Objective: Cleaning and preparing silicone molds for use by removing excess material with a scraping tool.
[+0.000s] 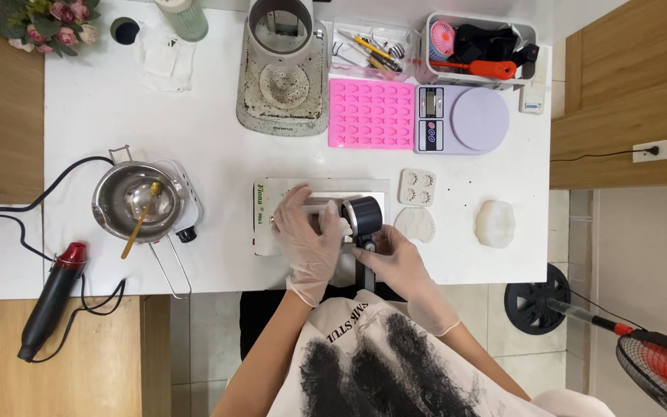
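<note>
My left hand (308, 235), in a clear glove, lies flat on top of a small white and metal machine (265, 216) at the table's front middle. My right hand (395, 255), also gloved, grips the dark handle below a black round knob (363, 216) on the machine's right side. Both arms come up from the bottom of the view over a white apron with black print. Just right of the machine lie two small white moulds (417, 188) and a white translucent lump (496, 224).
A metal pot with a spoon (134, 202) stands on a small heater at the left, and a black and red heat gun (52, 297) lies on a lower surface. At the back are a pink silicone mould (370, 113), a lilac scale (461, 120), a grimy appliance (282, 73) and tool trays (479, 46).
</note>
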